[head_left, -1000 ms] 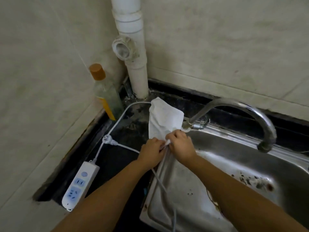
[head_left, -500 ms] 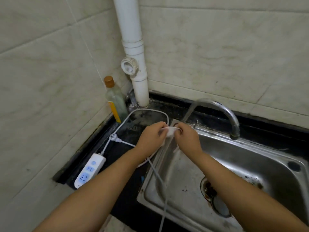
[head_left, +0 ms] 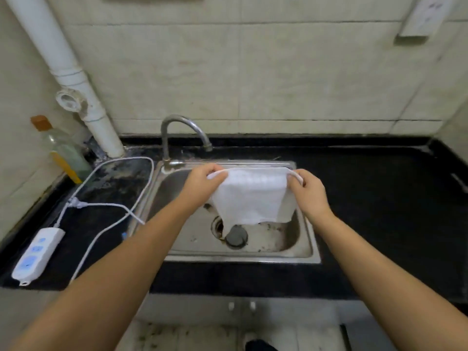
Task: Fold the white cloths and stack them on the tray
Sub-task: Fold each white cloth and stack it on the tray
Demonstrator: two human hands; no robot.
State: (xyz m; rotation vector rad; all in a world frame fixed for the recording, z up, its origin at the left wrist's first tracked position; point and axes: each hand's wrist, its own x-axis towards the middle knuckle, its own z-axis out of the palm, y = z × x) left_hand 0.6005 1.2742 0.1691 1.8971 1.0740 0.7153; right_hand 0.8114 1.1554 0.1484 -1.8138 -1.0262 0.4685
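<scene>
- Pinching the white cloth (head_left: pixel 249 196) by its top corners, left hand (head_left: pixel 202 183) and right hand (head_left: pixel 307 192) well apart, top edge taut.
- Hanging the cloth above the steel sink (head_left: pixel 307 239), lower edge uneven near the drain (head_left: pixel 234 235).
- Levelling both corners before folding, keeping the hem off the dirty basin.
- Seeing no tray; black table (head_left: pixel 379 198) on the right probably suiting a flat fold.

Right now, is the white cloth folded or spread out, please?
Spread out: the white cloth hangs over the sink, left hand and right hand pinching its top corners.
</scene>
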